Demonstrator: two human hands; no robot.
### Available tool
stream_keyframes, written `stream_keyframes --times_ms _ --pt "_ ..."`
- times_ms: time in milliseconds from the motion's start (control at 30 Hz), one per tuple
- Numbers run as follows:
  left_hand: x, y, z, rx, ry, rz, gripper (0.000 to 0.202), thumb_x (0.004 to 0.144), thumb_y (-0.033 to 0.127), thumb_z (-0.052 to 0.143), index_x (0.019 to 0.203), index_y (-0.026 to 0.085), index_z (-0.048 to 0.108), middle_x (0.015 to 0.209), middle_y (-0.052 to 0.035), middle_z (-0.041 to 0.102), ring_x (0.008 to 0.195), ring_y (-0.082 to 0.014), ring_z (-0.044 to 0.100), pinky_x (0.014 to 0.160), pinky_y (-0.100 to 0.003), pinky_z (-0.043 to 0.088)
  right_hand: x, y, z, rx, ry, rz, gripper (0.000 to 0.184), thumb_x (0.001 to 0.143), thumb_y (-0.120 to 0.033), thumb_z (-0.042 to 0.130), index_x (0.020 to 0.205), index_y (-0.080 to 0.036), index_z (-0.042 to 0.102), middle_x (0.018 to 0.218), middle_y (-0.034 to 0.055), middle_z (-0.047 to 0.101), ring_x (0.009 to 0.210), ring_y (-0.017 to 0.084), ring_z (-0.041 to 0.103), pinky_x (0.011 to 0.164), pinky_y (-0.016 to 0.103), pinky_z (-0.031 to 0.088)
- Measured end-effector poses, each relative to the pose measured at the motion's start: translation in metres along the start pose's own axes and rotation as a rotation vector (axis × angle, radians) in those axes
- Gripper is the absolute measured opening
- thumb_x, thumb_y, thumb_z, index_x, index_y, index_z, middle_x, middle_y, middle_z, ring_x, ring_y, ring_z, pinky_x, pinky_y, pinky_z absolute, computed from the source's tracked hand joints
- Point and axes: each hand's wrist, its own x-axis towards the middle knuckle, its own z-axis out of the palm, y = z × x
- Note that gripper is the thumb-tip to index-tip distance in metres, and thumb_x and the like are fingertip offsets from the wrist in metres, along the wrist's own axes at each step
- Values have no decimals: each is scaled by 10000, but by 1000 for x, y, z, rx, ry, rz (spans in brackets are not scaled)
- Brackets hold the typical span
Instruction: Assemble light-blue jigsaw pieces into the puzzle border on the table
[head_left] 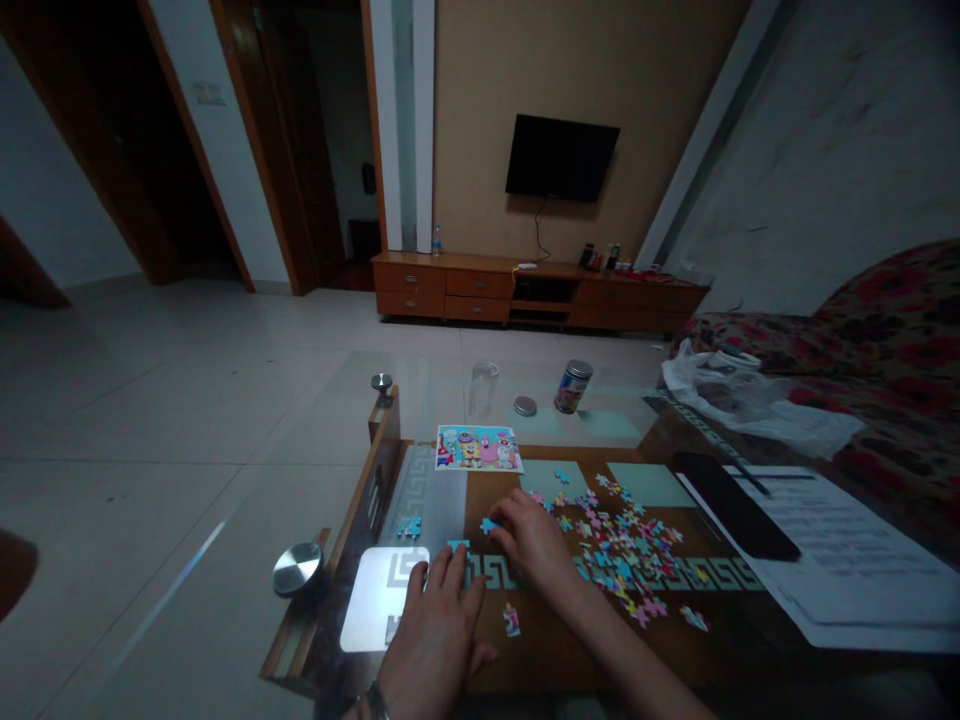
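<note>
My left hand point(435, 630) lies palm down on the glass table with its fingers spread. A small blue jigsaw piece point(458, 547) shows at its fingertips. To its right, my right hand point(529, 540) pinches a blue jigsaw piece point(487, 525) between thumb and fingers, low over the glass. Some joined blue pieces point(409, 527) are at the left, and a pink piece point(511, 619) lies between the hands. A loose heap of mixed jigsaw pieces point(630, 545) spreads right of my right hand. Beyond the hands is a cartoon picture card point(480, 450).
Toward the back stand a clear container point(484, 388), a round metal lid point(525, 406) and a printed tin point(573, 386). Papers point(847, 560), a black flat object point(739, 505) and a plastic bag point(757, 395) occupy the right. A metal table knob point(298, 570) rises at left.
</note>
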Motion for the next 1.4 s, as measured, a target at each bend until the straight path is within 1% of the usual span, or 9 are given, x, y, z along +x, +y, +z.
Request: stream_keyframes --times_ms 167,333,533,733,900,1067,1200,1300,1400 --pt "0 -3 4 9 17 10 599 773 408 697 1309 205 524 1486 -176 356 1363 -375 321 1085 -597 277 1 6 -1 62 -4 5 156 842 -146 561 913 -176 696 962 64 644 929 192 595 815 279 431" --pt "0 -4 4 13 43 28 582 781 396 693 1304 203 527 1468 -163 396 1354 -360 344 1085 -579 289 1 14 -7 115 40 29 189 832 -103 539 923 -163 694 952 68 661 901 178 601 820 266 429" --pt "0 -5 7 39 62 36 544 802 386 663 1300 210 531 1448 -146 432 1340 -344 375 1080 -559 312 -2 12 -1 114 16 14 137 799 -150 631 909 -188 703 944 58 651 920 192 597 795 282 429" --pt "0 2 -5 147 -15 5 537 764 197 649 1291 207 544 1444 -138 434 1328 -338 398 1065 -547 343 -4 6 6 56 30 18 136 819 -177 635 937 -193 702 974 55 642 931 188 597 794 265 425" --pt "0 1 -9 138 -24 12 478 804 217 622 1277 235 559 1430 -129 457 1319 -313 419 1057 -510 369 -7 4 5 29 37 25 142 819 -193 641 951 -203 692 991 43 637 937 182 597 811 258 427" --pt "4 -4 4 145 114 54 419 805 237 636 1222 225 607 1361 -163 530 1251 -326 498 998 -510 429 -9 1 5 -16 32 44 164 825 -217 632 978 -202 691 1001 53 636 948 198 595 808 274 432" --pt "7 -11 14 132 267 183 322 806 329 658 1114 235 667 1227 -150 634 1120 -325 599 881 -492 513 -9 -2 2 -26 6 58 193 813 -237 646 996 -198 696 1023 67 644 968 212 599 807 278 432" --pt "8 -18 21 102 407 316 267 830 396 632 1065 276 667 1141 -93 675 1039 -288 639 816 -448 541 -8 5 -12 -11 43 71 192 817 -226 634 995 -204 702 1022 55 665 955 188 610 805 251 425" --pt "6 -21 23 64 500 387 229 849 419 606 1037 294 648 1068 -47 686 982 -250 648 787 -399 537 -9 29 -39 -43 118 160 140 827 -207 612 917 -217 718 966 21 697 910 145 620 784 203 412"
